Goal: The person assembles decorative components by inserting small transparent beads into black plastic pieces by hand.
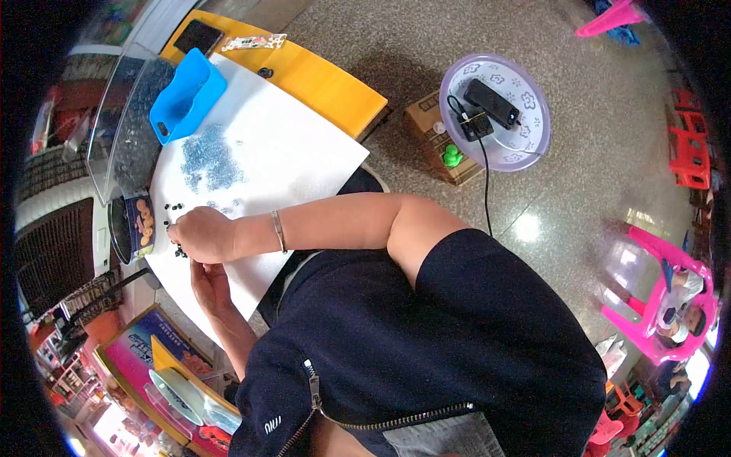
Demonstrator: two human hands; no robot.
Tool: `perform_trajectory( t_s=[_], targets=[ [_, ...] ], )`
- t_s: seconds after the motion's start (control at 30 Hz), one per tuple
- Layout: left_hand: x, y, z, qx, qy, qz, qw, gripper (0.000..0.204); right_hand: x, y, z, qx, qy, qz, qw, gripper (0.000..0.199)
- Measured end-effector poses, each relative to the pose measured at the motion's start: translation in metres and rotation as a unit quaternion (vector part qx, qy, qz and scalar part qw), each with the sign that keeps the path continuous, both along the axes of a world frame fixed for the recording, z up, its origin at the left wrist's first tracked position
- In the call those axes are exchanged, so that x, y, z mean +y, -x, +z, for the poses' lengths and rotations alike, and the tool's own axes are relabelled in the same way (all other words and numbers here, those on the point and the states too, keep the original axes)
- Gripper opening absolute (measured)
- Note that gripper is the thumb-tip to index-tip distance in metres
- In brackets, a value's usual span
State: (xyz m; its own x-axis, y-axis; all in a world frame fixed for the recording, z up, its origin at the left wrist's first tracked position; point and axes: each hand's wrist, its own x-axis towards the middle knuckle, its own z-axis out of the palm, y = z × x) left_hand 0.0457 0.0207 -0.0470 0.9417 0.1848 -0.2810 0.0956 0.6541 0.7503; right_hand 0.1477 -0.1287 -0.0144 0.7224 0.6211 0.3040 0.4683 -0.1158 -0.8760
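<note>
Black pieces: small black pieces (180, 252) lay loose near the left edge of the white sheet (293, 152), some just below the right fingertips, a few more just above them.
Right hand: right hand (202, 234) was palm down over the sheet, fingers curled, tips right at the pieces. Could not tell whether it had one pinched. Bracelet (279, 231) on that wrist.
Left hand: left hand (211, 282) came in just below the right one, fingers partly hidden behind it. Grip unreadable, so could not tell if it held anything.
Blue specks: dense patch of blue specks (212, 161) was spread on the sheet beyond the hands, thinning out toward the right one.
Blue tray: open blue tray (204, 95) sat at the sheet's far end, past the specks.
Tub: dark tub (142, 221) with a picture on its side stood just left of the right hand.
Yellow top: yellow tabletop (327, 80) ran along the sheet's far side, bearing a black phone (198, 36) and a printed wrapper (255, 42).
Basin: lavender basin (544, 114), well apart from the hands, held a black device (493, 103).
</note>
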Motion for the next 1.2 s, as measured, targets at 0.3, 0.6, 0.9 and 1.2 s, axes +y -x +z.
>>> perform_trajectory(
  t_s=[0.3, 0.6, 0.9, 1.2],
  targets=[
    [-0.014, 0.007, 0.015, -0.024, 0.172, 0.038, 0.984, 0.023, -0.008, -0.009, -0.007, 0.213, -0.259, 0.021, 0.942, 0.016],
    [-0.05, 0.011, 0.039, -0.014, 0.112, 0.041, 0.993, 0.026, -0.059, 0.001, 0.011, 0.469, -0.232, 0.1, 0.846, 0.019],
    [-0.05, 0.02, 0.045, -0.004, 0.084, 0.027, 0.996, 0.029, -0.044, 0.017, 0.02, 0.394, -0.196, 0.109, 0.891, 0.018],
    [-0.05, 0.026, 0.046, -0.017, 0.053, 0.018, 0.998, 0.018, -0.039, 0.027, 0.027, 0.194, -0.06, 0.049, 0.978, 0.012]
  ],
)
